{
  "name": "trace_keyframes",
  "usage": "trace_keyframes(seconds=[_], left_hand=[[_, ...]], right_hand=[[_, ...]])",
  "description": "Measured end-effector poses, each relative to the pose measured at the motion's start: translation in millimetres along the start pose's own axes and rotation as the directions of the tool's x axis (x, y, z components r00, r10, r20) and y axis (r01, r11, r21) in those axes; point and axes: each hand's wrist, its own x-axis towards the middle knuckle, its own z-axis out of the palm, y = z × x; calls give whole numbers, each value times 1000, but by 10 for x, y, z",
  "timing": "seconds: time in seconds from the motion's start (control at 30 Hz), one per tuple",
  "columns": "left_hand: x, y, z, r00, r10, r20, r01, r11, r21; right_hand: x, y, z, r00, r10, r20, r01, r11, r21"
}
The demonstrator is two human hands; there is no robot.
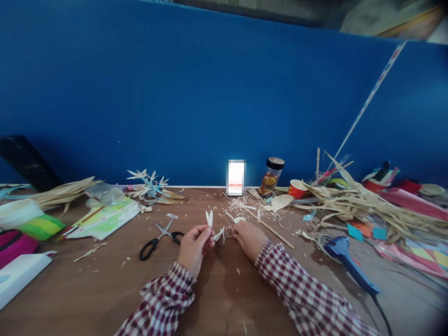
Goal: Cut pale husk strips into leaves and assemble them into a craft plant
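My left hand [194, 242] is closed, pinching a small cluster of pale straw petals [213, 226] whose tips stick up and to the right. My right hand [249, 237] is closed too, fingers curled at the other end of the same straw piece just above the brown table [105, 280]. Both wrists wear red-and-white checked sleeves. Black-handled scissors [160, 237] lie open on the table just left of my left hand.
A blue glue gun [345, 256] with its cord lies at the right. Beyond it is a heap of dry straw [353, 203], coloured paper scraps, a red cup [297, 189] and a glass jar [272, 176]. Straw flowers [149, 182], a printed sheet and tape rolls [30, 219] sit at the left.
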Motion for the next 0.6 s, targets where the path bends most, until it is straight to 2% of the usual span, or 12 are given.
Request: trace_keyframes(seconds=[0.27, 0.37, 0.6], left_hand=[[-29, -16, 21, 999, -54, 6, 54, 998, 15], [-33, -24, 22, 998, -65, 0, 65, 998, 16], [-37, -8, 41, 997, -71, -9, 71, 997, 8]], right_hand=[[-17, -9, 6, 995, -90, -32, 89, 996, -15], [-35, -9, 22, 995, -61, -84, 62, 998, 9], [-64, 21, 61, 980, 3, -200, 42, 974, 223]])
